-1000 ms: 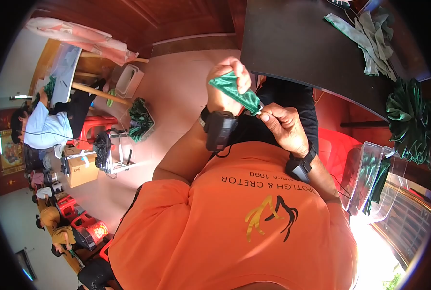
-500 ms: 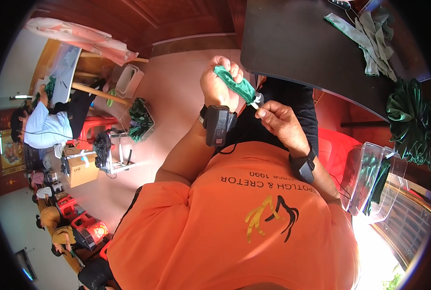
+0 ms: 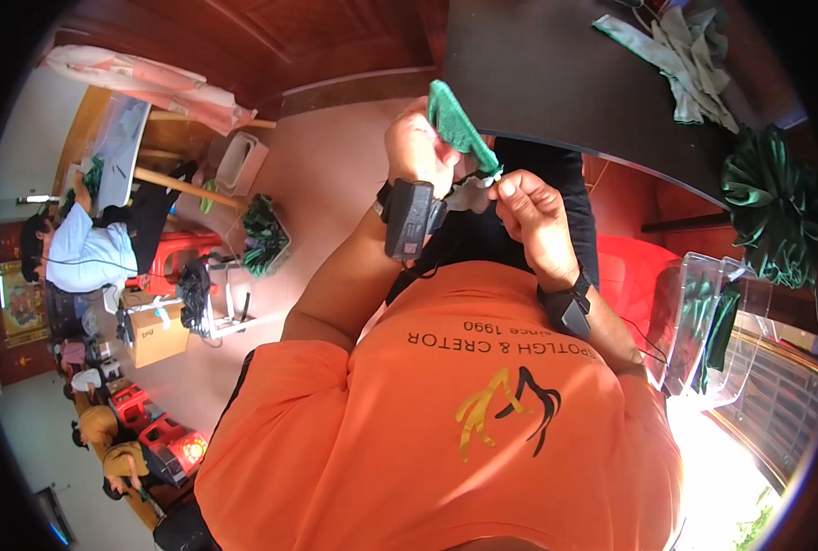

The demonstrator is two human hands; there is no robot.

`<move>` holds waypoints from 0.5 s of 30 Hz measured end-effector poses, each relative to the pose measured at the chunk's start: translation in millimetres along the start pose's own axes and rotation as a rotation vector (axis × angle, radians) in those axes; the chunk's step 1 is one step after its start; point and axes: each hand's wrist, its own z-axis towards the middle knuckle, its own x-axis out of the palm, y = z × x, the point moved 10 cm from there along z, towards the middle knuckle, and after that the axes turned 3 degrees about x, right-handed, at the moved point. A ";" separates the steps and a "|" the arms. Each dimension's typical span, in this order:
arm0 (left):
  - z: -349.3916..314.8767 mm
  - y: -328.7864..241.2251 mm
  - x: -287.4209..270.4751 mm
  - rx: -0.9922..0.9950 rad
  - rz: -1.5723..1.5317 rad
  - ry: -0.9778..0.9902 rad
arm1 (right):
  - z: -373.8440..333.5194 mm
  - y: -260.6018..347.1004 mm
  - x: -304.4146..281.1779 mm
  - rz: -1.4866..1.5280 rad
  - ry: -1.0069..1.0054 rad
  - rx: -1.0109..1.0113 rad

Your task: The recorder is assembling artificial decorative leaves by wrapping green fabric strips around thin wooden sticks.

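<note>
Both hands are raised in front of the person's chest, just at the near edge of the dark table (image 3: 556, 83). Left hand (image 3: 420, 147) is closed around the lower end of a folded green strip (image 3: 459, 124), with the strip rising out of the fist and slanting toward the table edge. Right hand (image 3: 537, 220) sits just beside it, fingers curled, its fingertips pinching the small pale bit at the strip's lower tip; the two hands almost touch there. A black wrist device (image 3: 411, 219) is strapped on the left forearm below the table edge, and a black band (image 3: 567, 308) wraps the right wrist.

On the table, at its far right part, lies a heap of pale green cloth strips (image 3: 694, 55). Off the table's right edge hangs a dark green ruffled bunch (image 3: 776, 207), and below that bunch stands a clear plastic box (image 3: 703, 321) with more green pieces inside. A red stool (image 3: 625, 275) shows between the table and the box, under the person's right arm.

Well left of the table, across the pink floor (image 3: 326, 174), another green bunch (image 3: 264, 234) rests near a white bin (image 3: 241, 161), and a person in a light shirt (image 3: 88, 257) sits at a separate wooden table. A cardboard box (image 3: 155, 335) stands below that person.
</note>
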 end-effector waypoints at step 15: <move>-38.0 -34.7 -23.2 0.131 -0.203 0.271 | -49.5 30.2 32.4 0.085 0.148 0.107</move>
